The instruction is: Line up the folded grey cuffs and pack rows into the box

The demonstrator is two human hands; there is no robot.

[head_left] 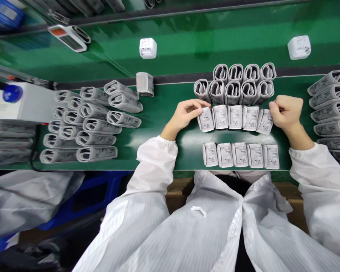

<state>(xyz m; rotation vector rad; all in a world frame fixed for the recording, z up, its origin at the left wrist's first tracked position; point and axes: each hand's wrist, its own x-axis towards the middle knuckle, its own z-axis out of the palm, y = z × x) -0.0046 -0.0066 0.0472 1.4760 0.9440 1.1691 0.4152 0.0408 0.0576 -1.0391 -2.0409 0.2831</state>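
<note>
Row of folded cuffs on the desk

My left hand has thumb and forefinger at the left end cuff, can't tell if pinching; my right hand's fingers curl into a fist at the other end; best press both ends evenly, keeping edges level; blue bin upper left, contents too blurred.

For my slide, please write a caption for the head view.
Left hand and right hand bracket five folded bundles on a green bench.
</note>
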